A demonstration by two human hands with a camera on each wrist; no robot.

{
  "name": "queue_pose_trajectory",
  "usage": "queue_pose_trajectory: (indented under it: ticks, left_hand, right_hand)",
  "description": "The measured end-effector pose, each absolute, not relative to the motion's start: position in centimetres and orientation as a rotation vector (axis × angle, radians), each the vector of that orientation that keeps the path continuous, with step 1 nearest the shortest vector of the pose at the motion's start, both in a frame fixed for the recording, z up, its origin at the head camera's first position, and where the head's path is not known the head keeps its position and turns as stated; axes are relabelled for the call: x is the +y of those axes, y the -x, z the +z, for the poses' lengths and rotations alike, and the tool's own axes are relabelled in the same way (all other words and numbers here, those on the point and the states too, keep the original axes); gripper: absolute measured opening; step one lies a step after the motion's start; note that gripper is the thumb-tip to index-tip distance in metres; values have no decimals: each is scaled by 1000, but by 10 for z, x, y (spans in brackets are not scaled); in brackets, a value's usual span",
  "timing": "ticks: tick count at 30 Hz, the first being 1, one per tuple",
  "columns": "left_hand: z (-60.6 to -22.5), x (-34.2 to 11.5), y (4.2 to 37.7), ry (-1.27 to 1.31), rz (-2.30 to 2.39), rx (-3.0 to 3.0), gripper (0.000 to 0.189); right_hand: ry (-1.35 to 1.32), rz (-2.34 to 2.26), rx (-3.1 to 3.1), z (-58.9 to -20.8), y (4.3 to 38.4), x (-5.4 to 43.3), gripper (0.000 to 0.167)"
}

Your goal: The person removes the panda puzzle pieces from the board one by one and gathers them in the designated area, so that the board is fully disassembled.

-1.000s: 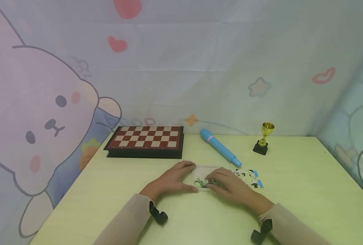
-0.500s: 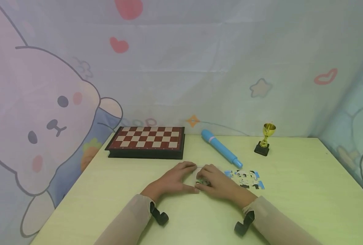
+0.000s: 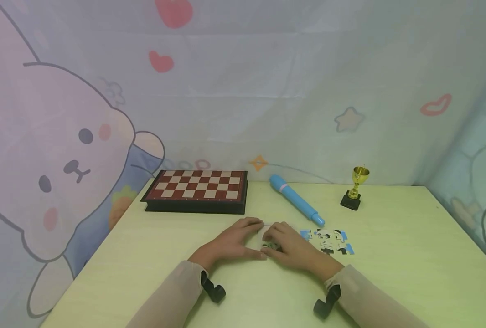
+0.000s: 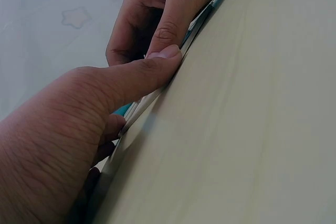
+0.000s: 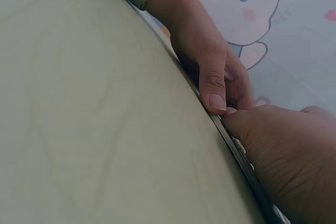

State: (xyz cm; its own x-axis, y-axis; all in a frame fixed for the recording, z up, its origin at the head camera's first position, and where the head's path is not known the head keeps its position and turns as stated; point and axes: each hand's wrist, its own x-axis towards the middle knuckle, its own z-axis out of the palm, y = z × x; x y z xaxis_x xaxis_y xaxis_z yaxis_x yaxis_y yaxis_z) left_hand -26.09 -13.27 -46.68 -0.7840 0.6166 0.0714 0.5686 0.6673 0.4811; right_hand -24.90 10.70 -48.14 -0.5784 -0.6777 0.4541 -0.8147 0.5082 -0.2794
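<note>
A shallow pale jigsaw tray lies flat on the table between the hands, mostly covered by them. My left hand grips its left end, thumb along the near edge and fingers toward the far edge. Over the tray, my right hand has its fingers bent down and its thumb near the left thumb. Its fingers and thumb close about a green and dark jigsaw piece, partly hidden beneath them. In both wrist views the thumbtips meet at the tray's near edge. More panda jigsaw pieces lie right of the right hand.
A red and white chessboard box stands at the back left of the table. Behind the hands lies a blue pen-shaped stick, slanting. A small gold trophy stands back right. A printed curtain hangs behind.
My right hand has moved left over the tray toward the left hand, uncovering more of the panda pieces, then stayed there. The left hand has kept its place.
</note>
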Motion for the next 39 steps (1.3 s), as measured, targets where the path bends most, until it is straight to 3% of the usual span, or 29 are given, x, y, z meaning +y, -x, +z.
queue_pose_trajectory:
  ticks: [21, 31, 39]
  left_hand:
    - [-471, -133, 263, -988, 739, 2790, 101]
    - [-473, -134, 264, -997, 739, 2795, 101]
    - [-473, -133, 264, -1009, 743, 2792, 101]
  right_hand:
    - [-1103, 780, -2579, -479, 244, 105, 31]
    - [-1177, 897, -2487, -478, 247, 106, 23]
    - [-1307, 947, -2351, -478, 247, 106, 26]
